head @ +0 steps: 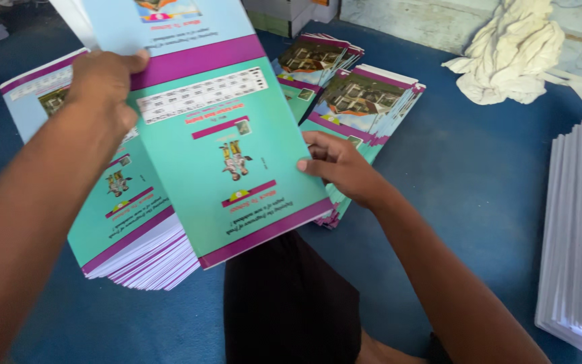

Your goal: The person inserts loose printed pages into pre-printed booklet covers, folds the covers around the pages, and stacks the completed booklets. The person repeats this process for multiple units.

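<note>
Head view, looking down on a blue floor where I sit sorting printed sheets. My left hand holds the upper part of a large teal cover sheet with purple bands, its grip pressed together on the sheet, thumb on the printed face and fingers hidden behind. My right hand steadies the same sheet at its right edge, fingertips pinching that edge lightly. The sheet hangs tilted above the floor, partly over a fanned stack of like covers that lies toward the left side of the floor, and just beside a second fanned pile showing a building picture farther back, near the middle. A tall stack of plain white sheets stands at the right edge of the floor, and a crumpled white cloth lies at the far right corner against the wall. A dark garment covers my lap at the near edge. In my judgement, handling this sheet well calls for keeping both grips near the margins so the printed face is not creased, holding it taut between the hands, and squaring its edges with the pile beneath before releasing; a one-handed drop would likely let it slide off the fanned stack.
</note>
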